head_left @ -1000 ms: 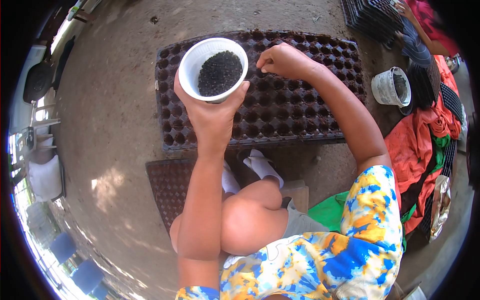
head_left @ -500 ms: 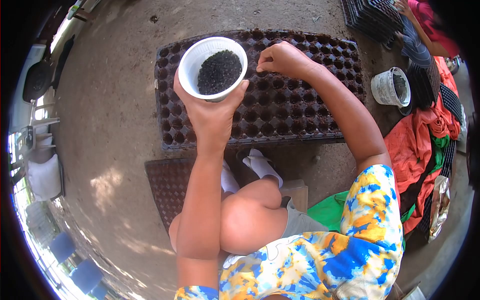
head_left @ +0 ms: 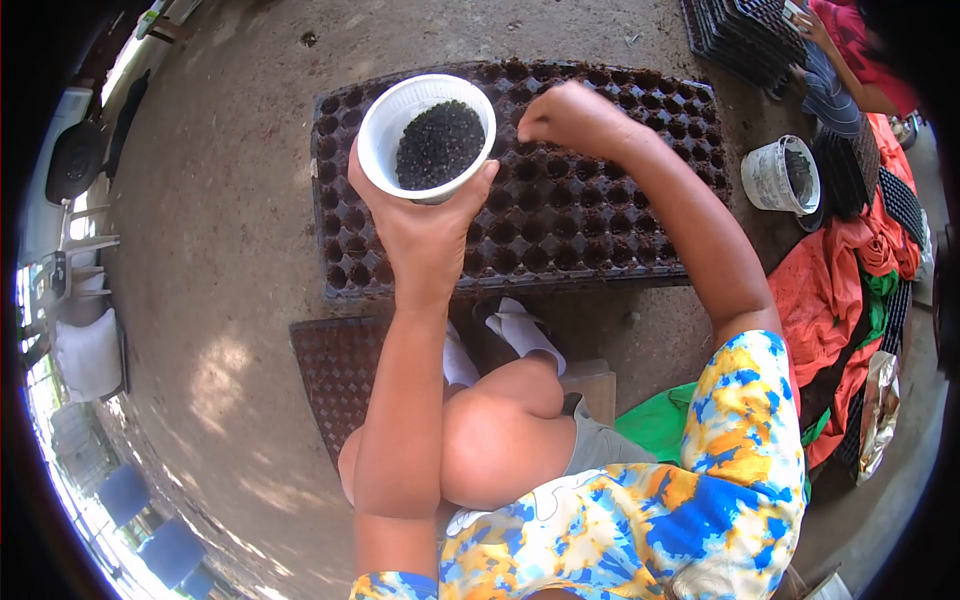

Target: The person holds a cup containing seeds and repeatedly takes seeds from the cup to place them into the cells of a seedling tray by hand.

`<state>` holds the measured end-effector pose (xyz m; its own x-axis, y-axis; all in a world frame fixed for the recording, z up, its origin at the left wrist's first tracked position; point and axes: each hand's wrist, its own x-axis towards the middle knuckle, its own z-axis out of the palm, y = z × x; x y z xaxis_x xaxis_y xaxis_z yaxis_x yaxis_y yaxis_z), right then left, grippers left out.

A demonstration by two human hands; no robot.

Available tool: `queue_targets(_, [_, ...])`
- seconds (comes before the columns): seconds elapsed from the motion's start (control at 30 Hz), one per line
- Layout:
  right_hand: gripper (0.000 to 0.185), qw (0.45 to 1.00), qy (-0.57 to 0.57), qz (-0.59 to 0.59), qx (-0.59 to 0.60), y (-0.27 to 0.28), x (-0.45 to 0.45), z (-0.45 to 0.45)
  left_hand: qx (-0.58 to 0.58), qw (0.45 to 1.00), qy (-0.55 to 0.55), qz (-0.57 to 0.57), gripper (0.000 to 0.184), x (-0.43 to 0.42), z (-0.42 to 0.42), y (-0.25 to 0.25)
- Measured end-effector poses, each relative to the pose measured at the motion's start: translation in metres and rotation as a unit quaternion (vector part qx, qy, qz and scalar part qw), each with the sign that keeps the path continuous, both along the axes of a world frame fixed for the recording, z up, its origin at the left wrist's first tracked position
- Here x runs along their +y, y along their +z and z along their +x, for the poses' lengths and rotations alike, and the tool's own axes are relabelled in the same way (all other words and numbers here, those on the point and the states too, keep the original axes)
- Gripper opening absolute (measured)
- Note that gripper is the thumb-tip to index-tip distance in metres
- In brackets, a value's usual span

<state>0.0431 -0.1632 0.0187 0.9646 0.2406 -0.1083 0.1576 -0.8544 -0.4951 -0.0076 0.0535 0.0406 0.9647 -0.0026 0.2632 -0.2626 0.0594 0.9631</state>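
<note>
My left hand (head_left: 415,230) is wrapped round a white plastic cup (head_left: 377,150), tilted so its inside shows. Small dark round seeds (head_left: 440,143) lie in the bottom of the cup. Over the black seedling tray (head_left: 560,228), my right hand (head_left: 572,118) hovers with its fingers pinched together, slightly smeared by motion. Whatever is between those fingertips is too small to make out. Rows of round cells fill the tray, with dark soil in and around them. Part of the tray is hidden under the cup and both hands.
A second seedling tray (head_left: 335,375) lies on the ground near my legs. To the right stand a dirty white bucket (head_left: 768,178) and a crumpled orange sheet (head_left: 825,270). Stacked trays (head_left: 740,40) are at the top right beside another person (head_left: 870,60).
My right hand has shifted slightly at the fingers, still over the same part of the tray. My left hand and the cup have hardly moved. The other person's hand has moved a little.
</note>
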Motion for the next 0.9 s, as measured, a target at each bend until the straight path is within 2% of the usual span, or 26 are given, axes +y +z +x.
queue_targets(0.07, [0.021, 0.995, -0.040, 0.045, -0.082, 0.021, -0.004, 0.006, 0.011, 1.000, -0.003, 0.001, 0.093, 0.001, 0.000, 0.000])
queue_targets(0.13, [0.015, 0.973, -0.052, 0.091, -0.204, 0.059, 0.007, -0.003, 0.018, 0.999, -0.020, 0.024, 0.089, 0.001, -0.001, -0.001])
queue_targets(0.2, [0.016, 0.976, 0.063, 0.135, -0.160, 0.096, 0.028, -0.010, 0.015, 0.998, -0.042, 0.045, 0.089, 0.000, -0.002, -0.003])
queue_targets(0.27, [0.015, 0.980, 0.155, 0.021, -0.126, 0.095, 0.055, -0.011, 0.001, 0.996, -0.069, 0.064, 0.091, -0.005, -0.003, -0.003])
queue_targets(0.33, [0.015, 0.968, 0.191, -0.146, -0.074, 0.092, 0.076, -0.010, -0.007, 0.992, -0.072, 0.099, 0.093, -0.008, -0.005, -0.003])
queue_targets(0.5, [0.016, 0.960, 0.214, -0.151, -0.095, 0.091, 0.085, -0.007, 0.001, 0.992, -0.053, 0.114, 0.095, -0.008, -0.007, -0.001])
queue_targets(0.63, [0.014, 0.985, 0.164, 0.022, -0.049, 0.106, 0.071, -0.008, 0.026, 0.994, -0.062, 0.086, 0.101, -0.008, -0.008, 0.003])
queue_targets(0.73, [0.015, 0.963, 0.171, 0.167, -0.126, 0.101, 0.055, -0.008, 0.028, 0.997, -0.051, 0.054, 0.099, -0.007, -0.006, -0.003])
queue_targets(0.8, [0.015, 0.974, 0.081, 0.207, -0.048, 0.109, 0.040, -0.013, 0.018, 0.997, -0.038, 0.060, 0.097, -0.004, -0.003, -0.004])
queue_targets(0.87, [0.015, 0.957, 0.041, 0.285, -0.039, 0.082, 0.021, -0.014, 0.010, 0.998, -0.019, 0.051, 0.093, 0.000, -0.001, -0.006])
queue_targets(0.9, [0.015, 0.959, 0.012, 0.282, 0.006, 0.066, 0.013, -0.014, 0.005, 0.999, -0.012, 0.039, 0.090, 0.001, -0.001, -0.007])
